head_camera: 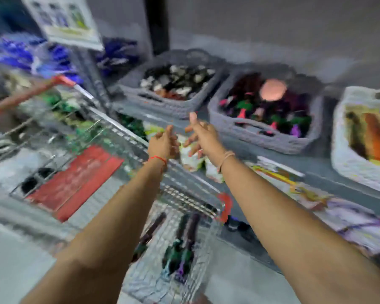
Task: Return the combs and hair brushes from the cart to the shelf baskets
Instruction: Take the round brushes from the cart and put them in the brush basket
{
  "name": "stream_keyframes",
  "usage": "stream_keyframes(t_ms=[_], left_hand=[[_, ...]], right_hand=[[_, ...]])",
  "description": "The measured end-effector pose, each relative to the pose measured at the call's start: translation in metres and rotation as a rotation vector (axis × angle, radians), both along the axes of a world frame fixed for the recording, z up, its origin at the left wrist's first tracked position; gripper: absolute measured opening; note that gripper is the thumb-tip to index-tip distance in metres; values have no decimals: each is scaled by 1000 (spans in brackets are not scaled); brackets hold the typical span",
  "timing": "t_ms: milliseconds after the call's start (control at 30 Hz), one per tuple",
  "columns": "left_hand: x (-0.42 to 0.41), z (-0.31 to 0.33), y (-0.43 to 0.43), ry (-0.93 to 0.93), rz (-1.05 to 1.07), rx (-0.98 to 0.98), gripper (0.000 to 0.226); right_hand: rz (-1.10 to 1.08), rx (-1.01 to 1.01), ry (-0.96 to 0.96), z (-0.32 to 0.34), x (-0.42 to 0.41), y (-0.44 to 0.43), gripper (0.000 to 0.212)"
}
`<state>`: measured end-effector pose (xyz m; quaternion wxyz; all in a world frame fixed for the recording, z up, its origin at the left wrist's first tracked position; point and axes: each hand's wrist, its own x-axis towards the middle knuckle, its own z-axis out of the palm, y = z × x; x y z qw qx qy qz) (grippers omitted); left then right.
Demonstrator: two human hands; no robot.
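Both forearms fill the near frame, reaching far toward the shelf. Heavy motion blur throughout.

Left hand (164, 142): red thread on the wrist, fingers loosely curled, grip holds nothing I can make out. Right hand (201, 133): pale band on the wrist, fingers spread, thumb up, grip open and empty. The two hands sit close together, not touching, above the far rim of the wire cart (184, 194).

Cart basket, near centre: dark brushes (184, 242), roughly four or five, exact count lost in blur. Long axes run near-to-far, tilted a little right; green and purple ends point near. A red flap (75, 178) lies in the cart's left section.

Shelf (239, 150), far and right: three baskets in view. Left grey basket (173, 104) holds black-and-white items. Middle grey basket (257, 134) holds dark, pink, green and purple pieces plus one round pink item (273, 89). White basket (349, 163) at far right, partly cut off, holds orange and yellow striped stock.

Packaged goods (316, 200) lie flat on the lower shelf, right.
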<state>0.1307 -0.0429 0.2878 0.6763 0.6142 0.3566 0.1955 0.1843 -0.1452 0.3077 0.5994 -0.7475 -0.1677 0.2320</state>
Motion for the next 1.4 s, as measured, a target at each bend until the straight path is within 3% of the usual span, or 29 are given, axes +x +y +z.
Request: stream_keyframes(t_ms=[133, 200, 467, 533, 600, 667, 767, 867, 967, 1067, 1200, 1267, 1333, 1400], left_hand=[[-57, -86, 47, 103, 178, -263, 40], [-80, -128, 57, 131, 304, -388, 28], [-139, -270, 58, 621, 616, -619, 37], [-142, -289, 48, 755, 711, -622, 36], [-150, -303, 36, 991, 846, -523, 36], [-158, -305, 31, 1113, 921, -437, 32], [-165, -316, 33, 1185, 676, -104, 30], [-161, -329, 38, 1161, 239, 155, 49], [-155, -341, 44, 1121, 3, 160, 60], [-147, -341, 48, 1137, -140, 172, 52], [-137, -334, 58, 1075, -132, 3, 41], [-127, -333, 57, 981, -3, -101, 42], [-112, -332, 55, 815, 162, -230, 40], [-97, -328, 53, 674, 307, -348, 32]], right_hand=[[217, -190, 210, -72, -20, 54, 53], [312, -308, 265, -108, -24, 72, 54], [752, -747, 319, -258, -22, 101, 59], [824, -832, 192, -288, -23, 106, 52], [966, -861, -127, -317, -25, 113, 42], [1167, -887, -432, -336, -30, 120, 48], [1439, -958, -634, -355, -44, 126, 52], [1448, -927, -739, -365, -48, 126, 47], [1447, -864, -756, -365, -39, 133, 49], [1453, -778, -842, -361, -29, 138, 53], [1298, -717, -811, -350, -23, 129, 43], [1127, -633, -773, -345, -22, 129, 39], [956, -614, -684, -341, -19, 134, 46], [928, -687, -664, -340, -14, 138, 59]])
